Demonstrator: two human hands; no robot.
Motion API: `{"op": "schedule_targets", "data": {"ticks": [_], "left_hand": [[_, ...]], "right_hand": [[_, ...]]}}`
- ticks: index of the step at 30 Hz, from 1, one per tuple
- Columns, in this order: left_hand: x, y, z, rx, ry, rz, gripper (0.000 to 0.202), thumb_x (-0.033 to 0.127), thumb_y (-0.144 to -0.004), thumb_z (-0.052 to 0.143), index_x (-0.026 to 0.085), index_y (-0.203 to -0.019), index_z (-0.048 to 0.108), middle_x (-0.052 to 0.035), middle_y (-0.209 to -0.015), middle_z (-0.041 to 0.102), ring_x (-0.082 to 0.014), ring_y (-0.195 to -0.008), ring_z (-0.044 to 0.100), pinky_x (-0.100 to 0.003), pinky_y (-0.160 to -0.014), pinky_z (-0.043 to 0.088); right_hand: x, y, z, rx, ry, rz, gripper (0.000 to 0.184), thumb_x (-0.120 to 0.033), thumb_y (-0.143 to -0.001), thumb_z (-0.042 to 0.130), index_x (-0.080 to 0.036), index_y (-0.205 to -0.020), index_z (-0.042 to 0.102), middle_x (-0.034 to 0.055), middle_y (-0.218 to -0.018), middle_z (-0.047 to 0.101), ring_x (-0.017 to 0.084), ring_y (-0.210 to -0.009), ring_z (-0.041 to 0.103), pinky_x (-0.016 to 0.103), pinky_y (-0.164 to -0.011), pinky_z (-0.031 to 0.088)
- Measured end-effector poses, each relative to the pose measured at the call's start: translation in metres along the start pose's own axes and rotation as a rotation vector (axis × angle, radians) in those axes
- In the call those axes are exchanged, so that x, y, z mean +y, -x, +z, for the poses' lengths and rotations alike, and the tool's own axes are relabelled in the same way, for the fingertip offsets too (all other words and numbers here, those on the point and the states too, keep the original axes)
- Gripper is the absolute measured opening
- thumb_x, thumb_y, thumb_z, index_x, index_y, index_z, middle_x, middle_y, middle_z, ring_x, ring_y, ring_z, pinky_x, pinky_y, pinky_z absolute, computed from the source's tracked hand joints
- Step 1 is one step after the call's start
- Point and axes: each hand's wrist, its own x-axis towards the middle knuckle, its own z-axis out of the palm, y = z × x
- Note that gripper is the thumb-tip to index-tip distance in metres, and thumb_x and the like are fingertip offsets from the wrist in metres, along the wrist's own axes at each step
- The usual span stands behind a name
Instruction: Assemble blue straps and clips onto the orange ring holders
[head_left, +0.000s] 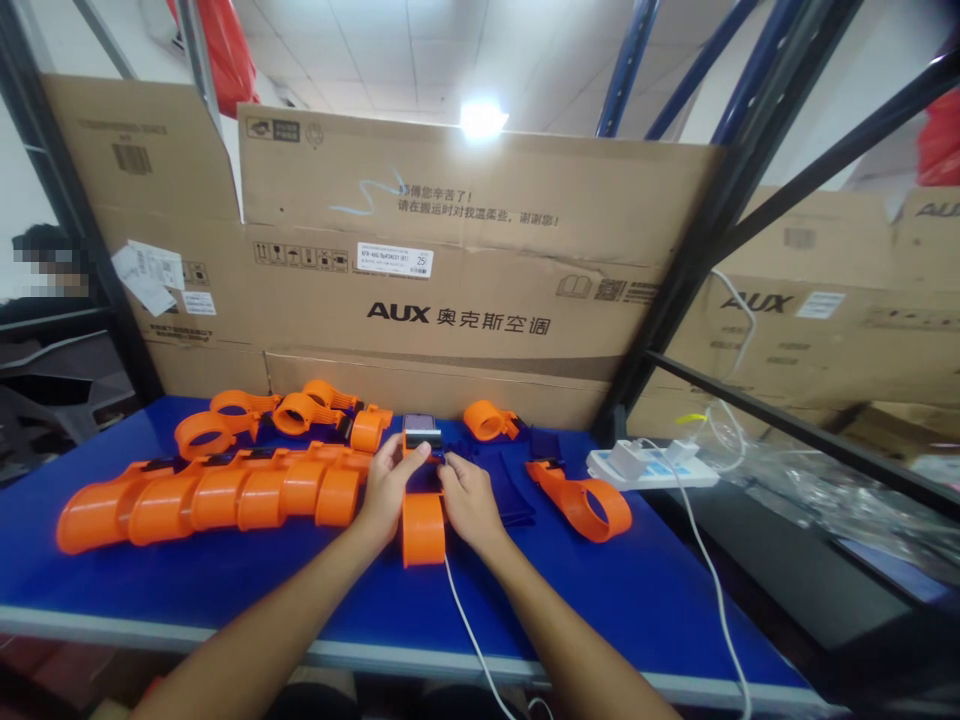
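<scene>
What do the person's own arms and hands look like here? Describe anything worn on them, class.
Both forearms are bare, with no sleeves in view. The left hand and right hand wear no gloves, and no rings, watch or markings can be made out.

One head camera looks forward and down, close over the blue table (225,580), facing stacked cartons (465,290).

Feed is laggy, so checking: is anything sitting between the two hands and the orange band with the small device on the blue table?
Nothing visible does. The left hand and right hand are already on the orange band, fingertips at the small device. The row of orange bands lies off to the left.
</scene>
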Motion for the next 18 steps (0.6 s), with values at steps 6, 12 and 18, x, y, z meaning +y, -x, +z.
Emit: {"op": "schedule_targets", "data": {"ticks": [6,12,18], "left_hand": [[0.003,0.000,-0.001,-0.014,0.012,-0.021,0.038,0.045,-0.068,0.085,0.020,-0.094,0.072,-0.0016,-0.087,0.070,-0.0200,-0.087,0.065,-0.028,-0.082,0.047],[0.011,0.000,0.001,-0.056,0.254,-0.244,0.047,0.055,-0.070,0.083,0.019,-0.096,0.071,-0.0050,-0.090,0.073,-0.0230,-0.085,0.068,-0.033,-0.080,0.052],[0.019,0.002,0.002,-0.181,0.280,-0.462,0.061,0.079,-0.069,0.068,0.019,-0.079,0.068,-0.0089,-0.068,0.069,-0.0266,-0.068,0.068,-0.038,-0.065,0.054]], "right_hand": [[0.002,-0.001,0.001,-0.009,-0.042,0.024,0.028,-0.031,-0.085,0.047,-0.022,-0.061,0.036,-0.0054,-0.060,0.038,0.013,-0.060,0.039,0.024,-0.056,0.029],[0.006,-0.003,-0.001,-0.004,-0.119,0.057,0.032,-0.036,-0.084,0.052,-0.023,-0.061,0.034,-0.0065,-0.059,0.033,0.011,-0.058,0.034,0.023,-0.054,0.027],[0.012,-0.006,-0.001,-0.038,-0.161,0.078,0.032,-0.039,-0.083,0.053,-0.023,-0.062,0.035,-0.0065,-0.060,0.034,0.010,-0.056,0.034,0.022,-0.052,0.027]]}}
